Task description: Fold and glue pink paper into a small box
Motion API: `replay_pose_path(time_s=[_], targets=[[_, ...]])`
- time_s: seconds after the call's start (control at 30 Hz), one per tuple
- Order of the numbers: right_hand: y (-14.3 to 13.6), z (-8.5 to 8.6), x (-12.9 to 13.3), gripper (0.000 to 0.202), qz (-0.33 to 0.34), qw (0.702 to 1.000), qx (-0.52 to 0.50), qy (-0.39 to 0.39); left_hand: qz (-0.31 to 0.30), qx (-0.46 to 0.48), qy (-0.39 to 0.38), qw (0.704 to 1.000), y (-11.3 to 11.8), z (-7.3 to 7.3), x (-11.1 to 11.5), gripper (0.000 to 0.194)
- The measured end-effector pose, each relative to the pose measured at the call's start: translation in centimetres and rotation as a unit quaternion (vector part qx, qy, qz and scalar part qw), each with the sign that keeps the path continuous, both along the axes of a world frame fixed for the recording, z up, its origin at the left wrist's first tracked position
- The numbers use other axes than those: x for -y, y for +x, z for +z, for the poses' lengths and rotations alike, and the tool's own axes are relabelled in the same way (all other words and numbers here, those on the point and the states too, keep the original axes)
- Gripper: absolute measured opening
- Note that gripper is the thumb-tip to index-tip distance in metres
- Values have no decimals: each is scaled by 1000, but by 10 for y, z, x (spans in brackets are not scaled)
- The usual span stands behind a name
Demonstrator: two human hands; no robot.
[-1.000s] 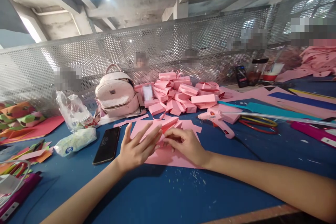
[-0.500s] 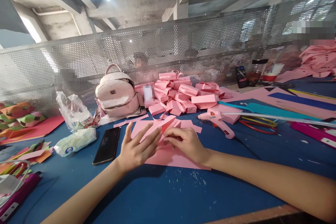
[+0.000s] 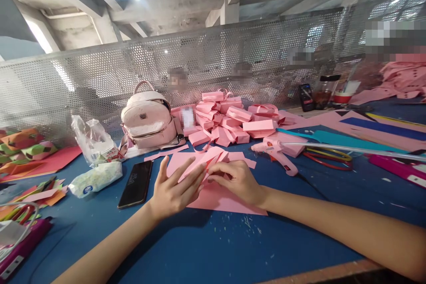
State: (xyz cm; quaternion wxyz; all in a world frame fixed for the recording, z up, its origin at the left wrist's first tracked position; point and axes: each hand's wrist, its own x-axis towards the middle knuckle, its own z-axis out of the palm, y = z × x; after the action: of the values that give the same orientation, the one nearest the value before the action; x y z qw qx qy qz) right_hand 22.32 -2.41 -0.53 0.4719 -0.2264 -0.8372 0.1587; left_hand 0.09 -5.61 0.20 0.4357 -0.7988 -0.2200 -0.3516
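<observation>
On the worktop (image 3: 233,253) one phone (image 3: 136,184) lies left of the sheet (image 3: 226,202), the glue gun (image 3: 278,153) right of it, and behind it is the box heap (image 3: 229,117), with the backpack (image 3: 146,120) on its left and the mesh screen (image 3: 206,49) behind both.

Craft workshop, glue gun (image 3: 273,149), folded-paper pile (image 3: 234,117)

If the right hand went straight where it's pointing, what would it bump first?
Probably the left hand: it looks just ahead of the right hand, though depth is hard to judge.
</observation>
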Motion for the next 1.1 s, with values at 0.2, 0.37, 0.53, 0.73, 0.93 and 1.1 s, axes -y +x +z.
replay_pose_path(time_s=[0.2,0.37,0.53,0.73,0.93,1.1], targets=[[1,3,0,19,1,999,11,38,-8,8,2,1000,2,1,2,25],[1,6,2,16,-3,997,19,68,-8,13,-2,1000,4,2,3,23],[0,8,3,16,-4,994,30,105,-9,16,-1,1000,4,2,2,20],[-2,7,1,16,-21,989,40,139,-13,20,-3,1000,5,2,2,19],[4,9,-7,14,-36,985,38,167,-31,85,-45,995,7,10,4,13],[5,15,-10,15,-65,981,20,181,-52,203,-140,968,10,12,4,14]])
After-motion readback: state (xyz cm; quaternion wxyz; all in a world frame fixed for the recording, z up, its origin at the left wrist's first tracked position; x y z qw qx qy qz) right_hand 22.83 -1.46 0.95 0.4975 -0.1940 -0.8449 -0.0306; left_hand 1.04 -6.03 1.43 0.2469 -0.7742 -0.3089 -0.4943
